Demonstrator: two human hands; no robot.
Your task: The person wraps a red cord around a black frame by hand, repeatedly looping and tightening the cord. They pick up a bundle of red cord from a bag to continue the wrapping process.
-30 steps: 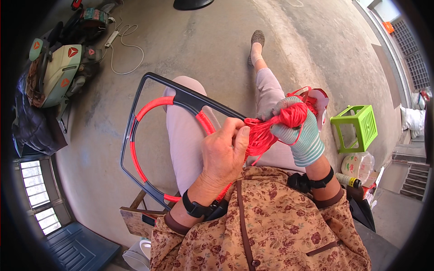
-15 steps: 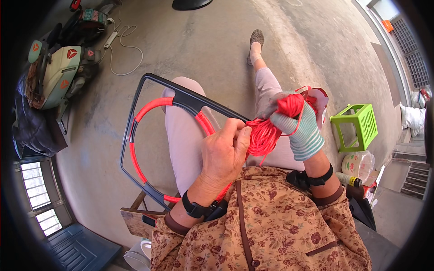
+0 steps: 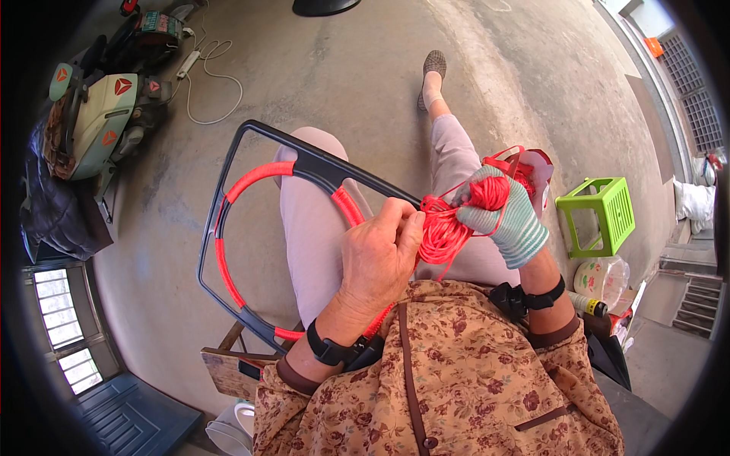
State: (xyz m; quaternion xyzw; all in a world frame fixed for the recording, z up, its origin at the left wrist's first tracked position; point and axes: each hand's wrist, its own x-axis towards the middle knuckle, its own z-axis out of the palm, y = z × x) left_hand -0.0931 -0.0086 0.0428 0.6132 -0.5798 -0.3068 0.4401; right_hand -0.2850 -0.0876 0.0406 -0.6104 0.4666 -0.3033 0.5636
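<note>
A black frame (image 3: 334, 169) with a round opening lies across my lap, its ring partly wrapped in red cord (image 3: 253, 182). My bare left hand (image 3: 378, 251) is closed at the ring's right side, thumb and forefinger pinched together on the cord there; the other fingers are hidden. In a striped, grey-palmed glove, my right hand (image 3: 509, 216) grips a loose bundle of red cord (image 3: 445, 234), with loops bulging above the fist and hanging on its left. Just beyond this hand sits a red-and-white container (image 3: 538, 169) with more red cord.
A green plastic stool (image 3: 597, 216) stands on the right, near a clear plastic jug (image 3: 602, 280). At the upper left are a scooter (image 3: 110, 125) and a white power strip (image 3: 187, 65) with its cable. A wooden stool (image 3: 236, 372) shows at lower left.
My right hand has shifted slightly down and right, and its bundle of cord has turned a little. More of the cord in the container behind shows. My left hand has barely moved.
</note>
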